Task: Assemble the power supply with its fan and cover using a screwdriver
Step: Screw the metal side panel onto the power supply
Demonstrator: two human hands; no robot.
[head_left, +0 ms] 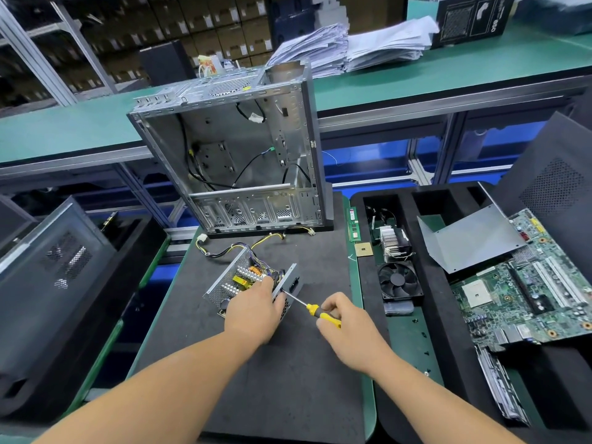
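— Where's the power supply (253, 283)?
— On the dark foam mat (288, 363) of the desk, open on top, so the coils and heatsinks show. Its wire bundle (224, 249) trails off toward eleven o'clock.
— And the grips?
— The left hand (256, 310) curls over the near end of the housing and holds it. The right hand (344, 322) pinches the yellow-handled screwdriver (315, 310); the shaft points toward ten o'clock at the supply's end panel. The tip seems to touch that panel, though it is too small to be sure.
— Around it?
— At twelve o'clock an empty computer case (243, 155) stands upright. At three o'clock, a black tray (448, 331) holds a loose fan (398, 280), a heatsink cooler (392, 243), a bent grey metal cover (471, 238) and a green motherboard (528, 290). A RAM stick (353, 224) and a CPU chip (363, 250) lie by the tray's left edge.
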